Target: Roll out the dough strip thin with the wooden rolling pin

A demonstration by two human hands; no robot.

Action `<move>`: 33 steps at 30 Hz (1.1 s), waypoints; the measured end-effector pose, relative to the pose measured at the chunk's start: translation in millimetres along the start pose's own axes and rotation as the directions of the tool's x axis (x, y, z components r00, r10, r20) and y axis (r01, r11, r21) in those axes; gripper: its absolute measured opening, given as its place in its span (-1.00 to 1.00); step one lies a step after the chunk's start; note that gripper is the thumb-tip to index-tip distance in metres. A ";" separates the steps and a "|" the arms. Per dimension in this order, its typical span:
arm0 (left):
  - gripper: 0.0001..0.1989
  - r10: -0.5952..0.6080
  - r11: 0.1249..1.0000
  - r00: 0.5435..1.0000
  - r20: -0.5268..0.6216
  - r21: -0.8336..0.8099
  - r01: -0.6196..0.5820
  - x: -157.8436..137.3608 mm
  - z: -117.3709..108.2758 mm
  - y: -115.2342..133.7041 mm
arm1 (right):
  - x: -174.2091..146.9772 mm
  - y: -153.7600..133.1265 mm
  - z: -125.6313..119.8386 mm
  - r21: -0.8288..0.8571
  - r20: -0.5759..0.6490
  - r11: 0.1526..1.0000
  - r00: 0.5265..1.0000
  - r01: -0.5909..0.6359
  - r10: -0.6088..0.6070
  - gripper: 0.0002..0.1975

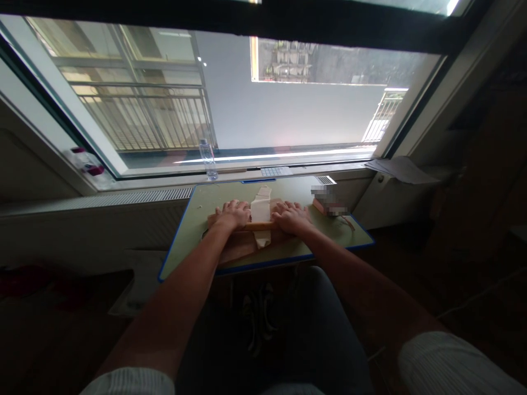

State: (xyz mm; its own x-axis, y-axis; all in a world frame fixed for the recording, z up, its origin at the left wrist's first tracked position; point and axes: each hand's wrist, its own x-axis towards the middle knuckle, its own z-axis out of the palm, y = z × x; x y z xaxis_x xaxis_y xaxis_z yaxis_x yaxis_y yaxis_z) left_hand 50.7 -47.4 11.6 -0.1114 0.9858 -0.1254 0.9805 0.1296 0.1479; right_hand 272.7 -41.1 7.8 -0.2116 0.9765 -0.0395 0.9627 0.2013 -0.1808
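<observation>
1. Nearest, two pale striped sleeves (132, 381) end at bare forearms, above dark-clad legs (329, 312).
2. A table (185, 236) with a greenish top and blue edging carries a brown board (236, 249) near its front edge.
3. A rolling pin (260, 226) lies crosswise over the board, on top of a pale dough strip (261, 207) that shows on both sides of it.
4. The left hand (234, 213) rests palm down on the pin's left part, unclenched, fingers stretched forward.
5. The right hand (291, 216) lies likewise on the right part, fingers extended (the dough runs between the two hands).
6. Right of that hand sits a blurred object (329, 202) (pixelated, so I cannot tell what).
7. Farther off, a clear bottle (208, 162) stands at the windowsill, papers (399, 169) lie to the right, and railings (144, 120) show beyond the glass.
</observation>
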 end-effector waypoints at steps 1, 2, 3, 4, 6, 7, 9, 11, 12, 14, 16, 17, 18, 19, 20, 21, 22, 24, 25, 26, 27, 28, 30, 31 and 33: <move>-0.33 0.001 1.000 1.000 -0.003 0.001 -0.001 0.1 0.3 -0.1 | 0.0 -0.6 -1.1 -0.005 0.002 1.000 1.000 0.002 -0.002 -0.29; -0.34 0.006 1.000 1.000 -0.008 0.005 -0.006 -1.3 0.9 -0.2 | -1.4 -1.1 -1.6 -0.010 -0.007 1.000 1.000 0.006 -0.006 -0.29; -0.34 0.014 1.000 1.000 -0.015 0.011 -0.014 -4.0 1.6 -0.4 | -4.4 -1.6 -1.4 -0.018 -0.023 1.000 1.000 0.012 -0.012 -0.30; -0.34 0.020 1.000 1.000 -0.023 0.017 -0.020 -8.2 2.7 -0.5 | -8.6 -2.1 -0.8 -0.029 -0.041 0.999 0.999 0.019 -0.020 -0.30; -0.34 0.026 0.999 0.999 -0.043 0.028 -0.025 -20.1 5.7 -0.6 | -20.0 -2.8 1.7 -0.060 -0.068 0.998 0.997 0.028 -0.032 -0.31; -0.34 0.026 0.999 0.998 -0.056 0.034 -0.024 -27.5 7.8 -0.5 | -26.8 -3.1 3.5 -0.076 -0.080 0.997 0.996 0.032 -0.039 -0.31; -0.35 0.026 0.998 0.995 -0.094 0.054 -0.021 -42.9 12.9 -0.4 | -41.0 -3.8 7.3 -0.100 -0.115 0.994 0.992 0.045 -0.056 -0.31; -0.38 0.032 0.997 0.990 -0.141 0.076 -0.021 -56.0 17.9 -0.5 | -53.3 -4.4 10.8 -0.102 -0.158 0.993 0.985 0.055 -0.071 -0.31; -0.38 0.036 0.996 0.987 -0.157 0.082 -0.023 -60.4 19.7 -0.6 | -57.6 -4.7 12.1 -0.100 -0.173 0.993 0.982 0.056 -0.073 -0.31; -0.38 0.043 0.996 0.985 -0.164 0.082 -0.030 -63.3 20.9 -0.8 | -61.1 -5.1 12.7 -0.102 -0.174 0.993 0.982 0.051 -0.068 -0.31; -0.36 0.041 0.997 0.989 -0.144 0.070 -0.031 -57.5 18.6 -1.0 | -56.3 -5.1 10.5 -0.116 -0.134 0.992 0.989 0.043 -0.058 -0.30; -0.35 0.035 0.998 0.991 -0.126 0.060 -0.028 -51.7 16.5 -1.0 | -51.0 -4.9 8.5 -0.120 -0.108 0.992 0.993 0.040 -0.053 -0.31; -0.35 0.028 0.999 0.994 -0.106 0.049 -0.023 -44.4 14.0 -1.0 | -44.1 -4.6 6.1 -0.120 -0.070 0.992 0.997 0.031 -0.040 -0.31; -0.34 0.019 0.999 0.997 -0.081 0.037 -0.016 -36.0 11.5 -0.9 | -36.1 -4.1 3.4 -0.111 -0.049 0.993 0.998 0.027 -0.033 -0.32; -0.33 0.014 1.000 0.998 -0.064 0.024 -0.012 -27.0 9.2 -0.9 | -27.2 -3.5 0.8 -0.097 -0.025 0.995 0.999 0.026 -0.029 -0.33; -0.33 0.006 1.000 0.999 -0.048 0.013 -0.005 -17.8 7.4 -0.9 | -17.9 -2.9 -1.6 -0.078 -0.006 0.997 1.000 0.029 -0.029 -0.34; -0.33 -0.003 1.000 0.999 -0.038 0.002 0.003 -8.9 6.0 -1.0 | -8.5 -2.3 -3.7 -0.057 0.021 0.998 0.999 0.036 -0.034 -0.34; -0.32 -0.008 1.000 0.999 -0.050 -0.010 0.008 6.7 5.0 -1.5 | 8.8 -1.5 -6.7 -0.021 0.030 1.000 0.999 0.013 -0.012 -0.31; -0.33 -0.008 1.000 0.998 -0.069 -0.013 0.007 12.9 5.0 -1.8 | 16.3 -1.3 -7.7 -0.011 0.027 1.000 1.000 0.008 -0.007 -0.28; -0.33 -0.008 1.000 0.996 -0.090 -0.014 0.007 17.8 5.4 -2.2 | 22.5 -1.3 -8.2 -0.005 0.021 1.000 1.000 0.006 -0.005 -0.28; -0.33 -0.010 1.000 0.994 -0.112 -0.016 0.008 21.3 5.8 -2.5 | 27.3 -1.3 -8.4 -0.001 0.018 1.000 1.000 0.006 -0.006 -0.27; -0.33 -0.012 1.000 0.991 -0.131 -0.018 0.009 23.4 6.3 -2.7 | 30.6 -1.2 -8.3 0.003 0.017 1.000 1.000 0.009 -0.009 -0.27; -0.33 -0.014 1.000 0.988 -0.154 -0.022 0.011 23.6 6.9 -2.7 | 32.0 -0.9 -7.2 0.013 0.019 1.000 1.000 0.013 -0.014 -0.29; -0.33 -0.014 1.000 0.987 -0.157 -0.023 0.011 21.9 6.9 -2.5 | 30.2 -0.5 -6.2 0.018 0.017 1.000 1.000 0.014 -0.014 -0.29; -0.34 -0.009 1.000 0.990 -0.143 -0.025 0.005 15.4 6.7 -1.7 | 22.3 0.4 -3.2 0.018 0.009 1.000 1.000 0.014 -0.014 -0.30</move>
State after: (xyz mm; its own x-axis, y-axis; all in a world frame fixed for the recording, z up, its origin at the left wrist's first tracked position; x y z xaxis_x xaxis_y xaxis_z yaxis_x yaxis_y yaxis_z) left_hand 48.5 -33.1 2.8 -0.1420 0.9898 0.0150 0.9755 0.1373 0.1718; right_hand 268.9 -19.0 10.0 -0.2271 0.9728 -0.0460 0.9563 0.2138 -0.1993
